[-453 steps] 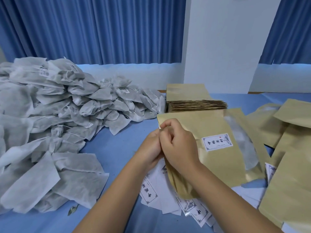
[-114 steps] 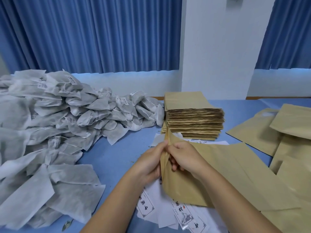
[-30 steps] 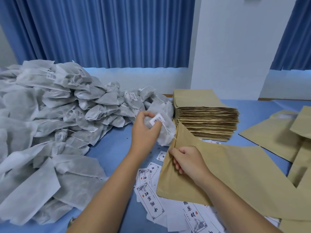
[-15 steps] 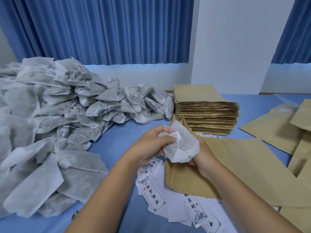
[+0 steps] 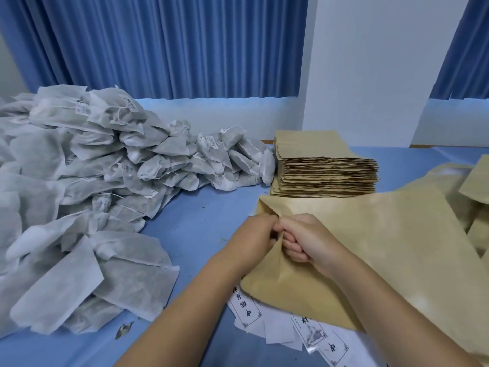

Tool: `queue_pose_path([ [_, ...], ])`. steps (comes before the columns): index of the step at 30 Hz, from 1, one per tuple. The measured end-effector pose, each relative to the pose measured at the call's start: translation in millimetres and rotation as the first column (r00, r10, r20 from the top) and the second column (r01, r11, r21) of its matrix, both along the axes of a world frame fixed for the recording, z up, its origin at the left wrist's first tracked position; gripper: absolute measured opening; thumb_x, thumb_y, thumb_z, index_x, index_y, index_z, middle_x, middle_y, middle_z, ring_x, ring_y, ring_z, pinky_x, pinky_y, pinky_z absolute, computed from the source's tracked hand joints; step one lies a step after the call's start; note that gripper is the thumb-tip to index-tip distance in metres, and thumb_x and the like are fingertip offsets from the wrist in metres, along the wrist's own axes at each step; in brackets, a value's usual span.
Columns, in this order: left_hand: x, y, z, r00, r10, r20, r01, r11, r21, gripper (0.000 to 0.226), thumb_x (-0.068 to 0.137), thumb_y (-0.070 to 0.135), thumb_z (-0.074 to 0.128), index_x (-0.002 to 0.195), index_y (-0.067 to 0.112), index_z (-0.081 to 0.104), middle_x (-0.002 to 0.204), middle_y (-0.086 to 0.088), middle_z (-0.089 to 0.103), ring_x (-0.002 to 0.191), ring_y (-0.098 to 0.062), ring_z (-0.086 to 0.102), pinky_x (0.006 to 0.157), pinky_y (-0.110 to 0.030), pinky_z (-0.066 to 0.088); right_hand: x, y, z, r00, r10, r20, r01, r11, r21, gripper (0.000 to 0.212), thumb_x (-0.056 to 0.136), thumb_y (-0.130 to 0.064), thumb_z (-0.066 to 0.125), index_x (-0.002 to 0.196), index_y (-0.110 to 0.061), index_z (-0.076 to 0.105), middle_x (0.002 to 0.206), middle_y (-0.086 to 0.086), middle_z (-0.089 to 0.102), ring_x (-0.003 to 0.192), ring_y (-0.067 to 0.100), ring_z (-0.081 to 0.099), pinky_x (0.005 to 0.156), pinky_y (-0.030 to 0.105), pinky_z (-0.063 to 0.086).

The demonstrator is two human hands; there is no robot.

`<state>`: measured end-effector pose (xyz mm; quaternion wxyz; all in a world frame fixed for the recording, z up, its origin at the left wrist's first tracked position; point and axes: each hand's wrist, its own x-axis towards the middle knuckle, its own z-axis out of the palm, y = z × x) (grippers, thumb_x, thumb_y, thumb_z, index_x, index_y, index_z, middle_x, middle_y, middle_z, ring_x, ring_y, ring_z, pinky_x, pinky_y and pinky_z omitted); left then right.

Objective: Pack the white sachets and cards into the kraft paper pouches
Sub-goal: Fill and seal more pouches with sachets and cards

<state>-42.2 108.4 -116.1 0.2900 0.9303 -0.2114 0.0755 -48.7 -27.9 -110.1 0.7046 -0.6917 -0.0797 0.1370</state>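
A kraft paper pouch (image 5: 370,250) lies slanted in front of me, its mouth at the left. My right hand (image 5: 304,239) grips the upper edge of that mouth, fingers curled round the paper. My left hand (image 5: 254,237) is pushed into the opening; its fingertips are hidden inside. The sachet it carried is out of sight. White printed cards (image 5: 291,327) lie fanned out under the pouch. A big heap of white sachets (image 5: 87,194) fills the left side.
A tall stack of flat kraft pouches (image 5: 322,168) stands behind my hands. More kraft pouches (image 5: 473,197) lie at the right edge. The blue table (image 5: 201,223) shows between heap and hands. A white pillar and blue curtains stand behind.
My left hand picked a sachet from the heap, brought it to the pouch mouth and has now pushed it inside. My right hand kept holding the pouch's mouth.
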Motion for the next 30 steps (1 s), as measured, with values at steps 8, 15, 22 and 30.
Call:
queue_pose_path([
  [8, 6.6, 5.6, 7.2, 0.996, 0.065, 0.053, -0.073, 0.987, 0.145, 0.028, 0.087, 0.015, 0.056, 0.061, 0.019, 0.045, 0.069, -0.005, 0.055, 0.070, -0.026, 0.051, 0.058, -0.029, 0.030, -9.1, 6.6, 4.1, 0.995, 0.076, -0.059, -0.065, 0.984, 0.167, 0.045, 0.087, -0.009, 0.048, 0.045, -0.020, 0.037, 0.036, -0.002, 0.027, 0.027, 0.009, 0.019, 0.036, 0.013, 0.012],
  [15, -1.2, 19.4, 15.2, 0.862, -0.165, -0.478, 0.029, 0.960, -0.280, 0.010, 0.085, 0.001, 0.058, 0.076, 0.005, 0.056, 0.063, 0.003, 0.059, 0.060, -0.008, 0.054, 0.057, -0.017, 0.044, -10.7, 11.6, 7.7, 0.997, 0.068, 0.033, -0.070, 0.996, 0.050, 0.038, 0.086, -0.009, 0.052, 0.050, -0.011, 0.042, 0.036, 0.001, 0.029, 0.026, 0.011, 0.022, 0.033, 0.013, 0.017],
  [22, -7.0, 21.1, 22.2, 0.829, -0.203, -0.521, -0.054, 0.898, -0.436, 0.021, 0.088, -0.010, 0.049, 0.085, 0.008, 0.059, 0.074, -0.006, 0.062, 0.055, -0.002, 0.061, 0.053, -0.013, 0.050, -9.4, 12.9, 9.0, 0.998, -0.007, 0.060, 0.006, 1.000, 0.012, 0.049, 0.088, -0.006, 0.051, 0.042, -0.019, 0.039, 0.037, 0.002, 0.030, 0.029, 0.012, 0.022, 0.035, 0.016, 0.015],
  [30, -10.8, 26.7, 24.2, 0.721, -0.348, -0.599, -0.022, 0.853, -0.522, 0.034, 0.088, -0.015, 0.037, 0.079, 0.009, 0.060, 0.070, 0.000, 0.066, 0.062, -0.002, 0.063, 0.058, -0.013, 0.050, -14.5, 26.2, 5.9, 0.963, -0.084, 0.256, 0.113, 0.988, -0.101, 0.052, 0.089, -0.010, 0.054, 0.039, -0.020, 0.041, 0.036, 0.001, 0.036, 0.033, 0.011, 0.027, 0.037, 0.020, 0.025],
])
